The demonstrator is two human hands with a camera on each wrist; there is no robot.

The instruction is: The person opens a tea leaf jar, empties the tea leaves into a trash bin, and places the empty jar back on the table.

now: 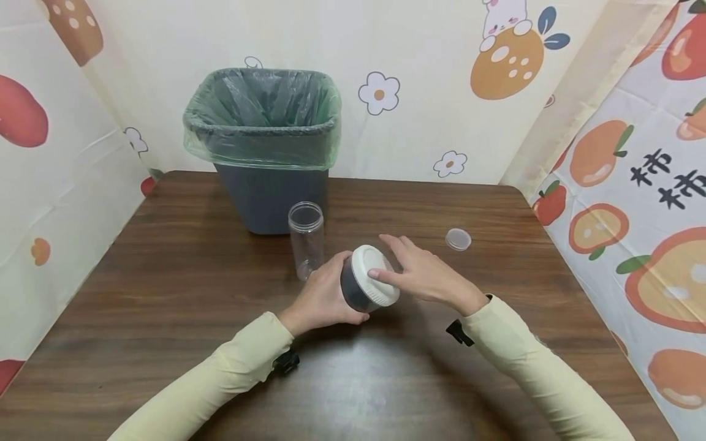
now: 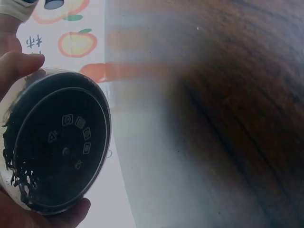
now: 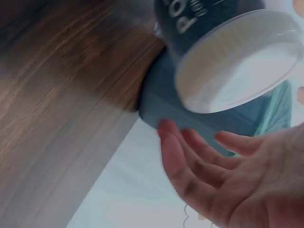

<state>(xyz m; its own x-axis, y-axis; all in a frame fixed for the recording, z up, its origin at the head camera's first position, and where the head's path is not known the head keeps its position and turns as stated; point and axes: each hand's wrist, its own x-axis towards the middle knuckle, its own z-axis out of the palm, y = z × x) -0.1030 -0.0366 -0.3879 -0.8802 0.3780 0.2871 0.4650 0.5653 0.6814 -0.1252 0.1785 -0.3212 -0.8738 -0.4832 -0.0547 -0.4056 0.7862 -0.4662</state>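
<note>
In the head view my left hand [image 1: 324, 297] grips a jar [image 1: 355, 291] with a dark body and a ribbed white lid [image 1: 368, 269]. The jar is tilted, its lid toward my right hand [image 1: 423, 272]. That right hand is spread beside the lid; the right wrist view shows its fingers [image 3: 173, 156] apart from the white lid [image 3: 237, 66]. Pale letters mark the jar's dark side there. The left wrist view shows the jar's round dark base [image 2: 64, 142] with small moulded symbols, and dark bits on its side. A transparent bottle [image 1: 307, 239] without a lid stands behind my left hand.
A dark grey bin [image 1: 270, 196] lined with a green bag [image 1: 259, 147] stands at the table's back, left of centre. A small clear round lid [image 1: 458, 239] lies right of my right hand. Printed cloth hangs around the brown wooden table [image 1: 182, 263].
</note>
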